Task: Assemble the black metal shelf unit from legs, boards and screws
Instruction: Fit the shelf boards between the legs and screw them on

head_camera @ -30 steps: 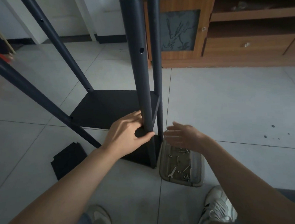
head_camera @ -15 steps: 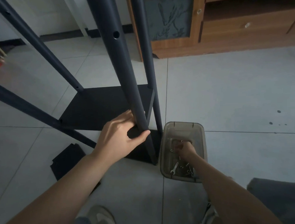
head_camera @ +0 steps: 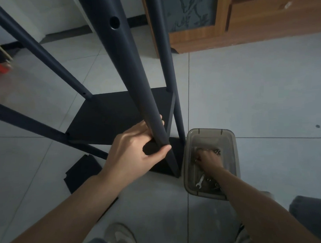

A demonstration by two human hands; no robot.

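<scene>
My left hand (head_camera: pixel 137 151) clamps the near black tubular metal leg (head_camera: pixel 136 89), rigid and slick, beside the black board (head_camera: pixel 108 120). My right hand (head_camera: pixel 208 160) rummages for screws in the translucent plastic bin (head_camera: pixel 230 142); finger state unclear.

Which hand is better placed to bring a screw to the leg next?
The right hand: it is already down in the plastic box among the screws. The left hand has its grip round the near leg, probably steadying it, so it should stay there.
</scene>
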